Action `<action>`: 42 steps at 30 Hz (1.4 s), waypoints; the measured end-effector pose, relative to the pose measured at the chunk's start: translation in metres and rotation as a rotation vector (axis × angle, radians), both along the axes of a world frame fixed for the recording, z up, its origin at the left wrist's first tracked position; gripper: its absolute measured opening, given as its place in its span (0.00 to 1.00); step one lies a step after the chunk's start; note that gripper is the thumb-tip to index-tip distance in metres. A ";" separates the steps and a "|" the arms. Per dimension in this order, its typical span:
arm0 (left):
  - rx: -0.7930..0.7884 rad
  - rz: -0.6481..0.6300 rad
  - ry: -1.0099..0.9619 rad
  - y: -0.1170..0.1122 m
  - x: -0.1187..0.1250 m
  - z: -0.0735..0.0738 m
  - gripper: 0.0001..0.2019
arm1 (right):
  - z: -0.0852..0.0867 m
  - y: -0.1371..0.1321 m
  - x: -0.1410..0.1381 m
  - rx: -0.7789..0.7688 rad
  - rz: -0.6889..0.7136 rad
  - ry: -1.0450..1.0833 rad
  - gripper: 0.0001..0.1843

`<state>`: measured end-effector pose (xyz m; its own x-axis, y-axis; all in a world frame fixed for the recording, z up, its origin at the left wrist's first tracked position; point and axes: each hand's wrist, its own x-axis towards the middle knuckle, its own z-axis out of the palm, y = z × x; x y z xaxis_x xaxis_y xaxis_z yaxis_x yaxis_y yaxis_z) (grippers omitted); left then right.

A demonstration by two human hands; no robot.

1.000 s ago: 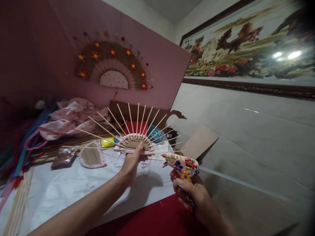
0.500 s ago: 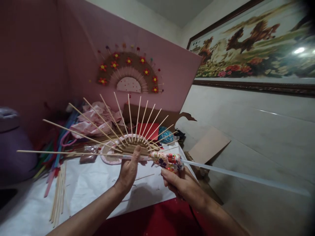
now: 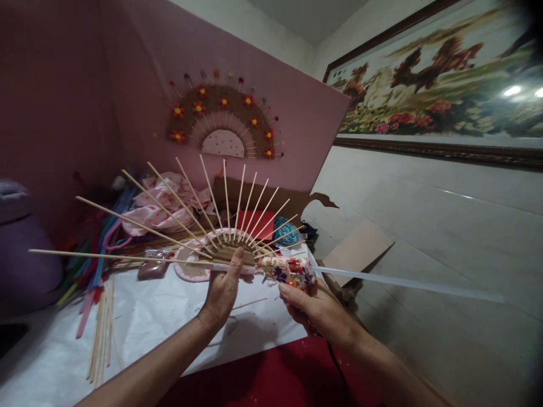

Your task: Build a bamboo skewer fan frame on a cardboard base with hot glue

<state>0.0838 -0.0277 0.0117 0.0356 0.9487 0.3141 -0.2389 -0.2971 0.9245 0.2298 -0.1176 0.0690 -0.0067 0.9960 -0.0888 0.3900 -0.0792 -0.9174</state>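
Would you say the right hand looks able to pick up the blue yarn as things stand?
Probably not: the right hand holds the glue gun, and thin sticks cross in front of the blue yarn.

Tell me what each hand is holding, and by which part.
The left hand holds the cardboard half-disc near the middle of its straight lower edge; the right hand grips the patterned glue gun by its handle.
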 end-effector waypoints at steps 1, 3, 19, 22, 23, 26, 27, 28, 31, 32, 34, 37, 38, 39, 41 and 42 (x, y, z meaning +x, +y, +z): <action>0.003 0.000 0.001 0.000 0.000 0.000 0.21 | 0.000 0.000 0.000 -0.001 0.003 0.005 0.21; 0.016 0.002 0.005 0.000 0.000 0.000 0.20 | 0.000 0.001 -0.001 -0.007 0.007 0.008 0.21; 0.038 -0.001 0.002 -0.002 -0.001 0.001 0.19 | -0.004 0.000 0.002 -0.045 0.004 0.021 0.20; 0.034 -0.003 -0.003 -0.002 -0.001 0.002 0.19 | -0.003 0.000 0.002 -0.054 -0.003 0.013 0.20; 0.034 -0.003 -0.001 -0.002 -0.001 0.002 0.19 | -0.002 0.000 0.002 -0.053 -0.005 0.012 0.20; 0.036 0.002 0.014 -0.003 -0.001 0.003 0.20 | -0.002 -0.001 0.002 -0.050 -0.009 0.006 0.19; 0.037 0.004 0.025 -0.003 -0.001 0.004 0.20 | -0.002 -0.001 0.002 -0.052 -0.009 0.002 0.19; 0.037 0.009 0.038 -0.004 -0.001 0.005 0.20 | -0.002 -0.001 0.002 -0.052 -0.008 -0.002 0.20; 0.051 0.026 0.073 -0.006 -0.002 0.006 0.21 | -0.002 -0.001 0.002 -0.042 -0.005 -0.007 0.20; 0.061 0.032 0.078 -0.006 -0.002 0.006 0.21 | -0.003 -0.001 0.002 -0.040 -0.005 -0.007 0.20; 0.075 0.039 0.082 -0.005 -0.002 0.005 0.21 | -0.003 -0.002 0.002 -0.042 -0.007 -0.007 0.20; 0.066 0.035 0.076 -0.003 -0.001 0.003 0.21 | -0.003 -0.002 0.003 -0.040 -0.017 -0.006 0.20; 0.061 0.032 0.074 -0.003 -0.001 0.002 0.21 | -0.003 -0.002 0.003 -0.035 -0.018 -0.008 0.20; 0.059 0.029 0.071 -0.003 -0.001 0.002 0.21 | -0.003 -0.002 0.003 -0.029 -0.017 -0.011 0.20; 0.059 0.026 0.066 -0.003 -0.002 0.001 0.22 | -0.003 -0.003 0.004 -0.013 -0.012 -0.021 0.21; 0.061 0.026 0.063 -0.003 -0.002 0.001 0.22 | -0.003 -0.003 0.004 -0.007 -0.010 -0.027 0.21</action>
<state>0.0819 -0.0304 0.0131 0.0329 0.9286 0.3696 -0.1725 -0.3590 0.9173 0.2336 -0.1204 0.0664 0.0053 0.9954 -0.0954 0.4138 -0.0890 -0.9060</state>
